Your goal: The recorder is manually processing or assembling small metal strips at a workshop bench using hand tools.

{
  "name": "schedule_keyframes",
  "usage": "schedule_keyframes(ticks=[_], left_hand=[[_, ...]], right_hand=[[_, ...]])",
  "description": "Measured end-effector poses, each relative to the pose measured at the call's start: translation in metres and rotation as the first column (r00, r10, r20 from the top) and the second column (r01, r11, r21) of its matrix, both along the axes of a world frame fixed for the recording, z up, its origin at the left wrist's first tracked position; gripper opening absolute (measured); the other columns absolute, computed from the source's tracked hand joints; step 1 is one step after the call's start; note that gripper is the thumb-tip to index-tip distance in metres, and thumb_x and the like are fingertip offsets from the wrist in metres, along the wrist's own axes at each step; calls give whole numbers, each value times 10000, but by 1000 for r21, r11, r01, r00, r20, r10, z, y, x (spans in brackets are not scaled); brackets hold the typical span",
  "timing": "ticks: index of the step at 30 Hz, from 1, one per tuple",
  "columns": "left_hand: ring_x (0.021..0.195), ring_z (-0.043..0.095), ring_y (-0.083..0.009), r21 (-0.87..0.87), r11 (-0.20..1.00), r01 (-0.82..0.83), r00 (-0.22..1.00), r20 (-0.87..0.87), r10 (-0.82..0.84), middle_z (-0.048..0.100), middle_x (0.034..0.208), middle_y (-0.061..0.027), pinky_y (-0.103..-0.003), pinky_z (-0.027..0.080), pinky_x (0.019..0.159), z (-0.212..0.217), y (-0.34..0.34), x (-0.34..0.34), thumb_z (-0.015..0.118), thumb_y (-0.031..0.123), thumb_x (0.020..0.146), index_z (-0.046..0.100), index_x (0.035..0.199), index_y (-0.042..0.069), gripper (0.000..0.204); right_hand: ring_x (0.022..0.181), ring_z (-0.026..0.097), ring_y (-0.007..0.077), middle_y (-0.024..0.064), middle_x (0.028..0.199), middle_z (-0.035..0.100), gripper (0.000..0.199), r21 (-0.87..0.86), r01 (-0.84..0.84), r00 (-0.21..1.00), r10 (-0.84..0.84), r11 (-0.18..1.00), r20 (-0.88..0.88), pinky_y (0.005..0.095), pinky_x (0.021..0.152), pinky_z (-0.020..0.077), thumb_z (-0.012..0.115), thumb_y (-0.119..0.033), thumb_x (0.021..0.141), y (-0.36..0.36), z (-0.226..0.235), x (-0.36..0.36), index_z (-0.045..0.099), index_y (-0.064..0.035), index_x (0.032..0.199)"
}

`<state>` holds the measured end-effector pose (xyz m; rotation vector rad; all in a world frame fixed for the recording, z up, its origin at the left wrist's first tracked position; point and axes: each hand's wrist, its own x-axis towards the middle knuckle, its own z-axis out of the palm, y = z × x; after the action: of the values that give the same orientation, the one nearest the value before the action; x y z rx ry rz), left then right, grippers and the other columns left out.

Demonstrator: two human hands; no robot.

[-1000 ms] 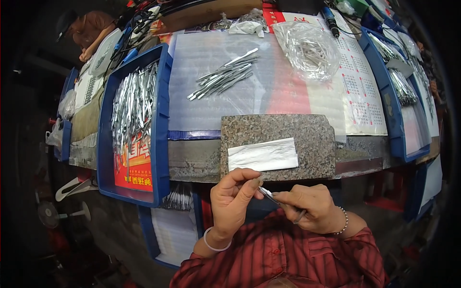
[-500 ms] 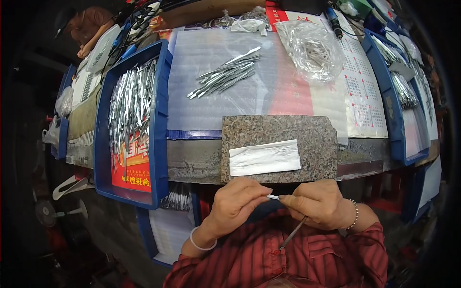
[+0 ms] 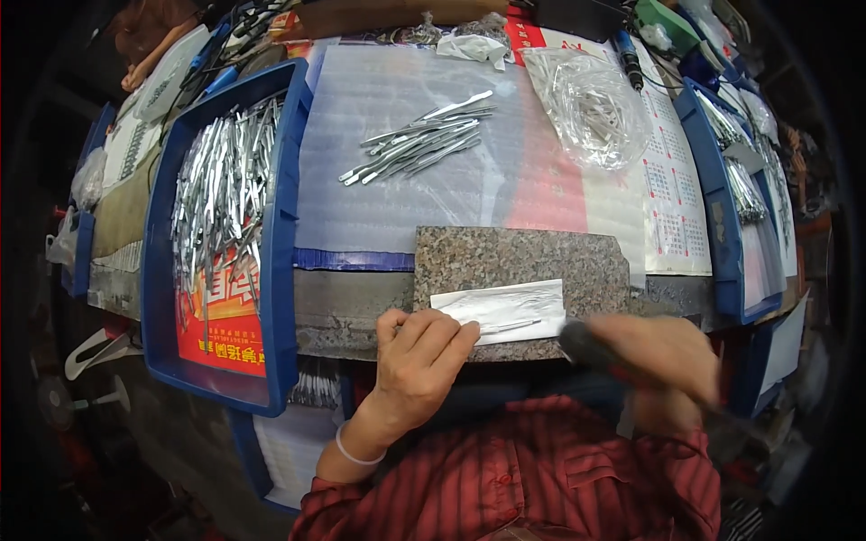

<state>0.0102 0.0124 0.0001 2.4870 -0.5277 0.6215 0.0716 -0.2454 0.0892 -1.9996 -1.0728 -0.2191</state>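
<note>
On the granite slab [image 3: 514, 248] lies a folded white paper pad [image 3: 496, 298]. A thin metal strip [image 3: 519, 325] rests on the pad, its left end running under the fingertips of my left hand [image 3: 419, 365], which pinches it there. My right hand [image 3: 667, 356], smeared by motion, is wrapped around a tool with a dark rounded end [image 3: 586, 347]. That end hovers at the pad's right edge; the rest of the tool is blurred or hidden in the hand. Beyond the slab, several silvery metal strips [image 3: 419, 144] lie in a loose pile on a clear plastic sheet.
A blue tray [image 3: 284, 234] full of similar strips stands at the left; another blue tray [image 3: 722, 198] is at the right. A clear plastic bag [image 3: 595, 108] of strips lies at the back right, near a blue and black pen-shaped tool [image 3: 628, 59]. Another person [image 3: 153, 36] sits at the far left.
My left hand has moved up onto the pad with the strip, which my two hands held before them earlier. My right hand has moved right, and the tool's dark end now points to the pad.
</note>
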Motion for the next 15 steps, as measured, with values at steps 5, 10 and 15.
schedule_keyframes(ticks=[5,10,15], left_hand=[[841,586,-174,-9,1000,27,999,-25,-28,581,857,-9,-364,348,792,4,0,3,667,107,737,662,978,67,244],[825,586,-183,-46,998,33,998,-52,-35,579,843,-10,-358,349,782,0,4,4,697,82,721,675,964,73,243],[857,584,-181,-35,999,34,999,-39,-35,577,858,-14,-369,354,791,1,5,0,669,115,736,657,993,59,263]], right_hand=[[639,650,310,137,788,655,183,-148,-103,965,62,984,-256,366,537,503,665,-223,900,39,-31,16,654,-48,951],[638,657,316,154,815,668,252,-97,-12,959,-16,995,-284,356,548,518,587,-264,957,32,-23,19,651,-28,1017],[632,662,257,171,898,691,187,-105,-114,993,110,988,-37,323,500,496,659,-218,886,41,7,12,624,-37,919]])
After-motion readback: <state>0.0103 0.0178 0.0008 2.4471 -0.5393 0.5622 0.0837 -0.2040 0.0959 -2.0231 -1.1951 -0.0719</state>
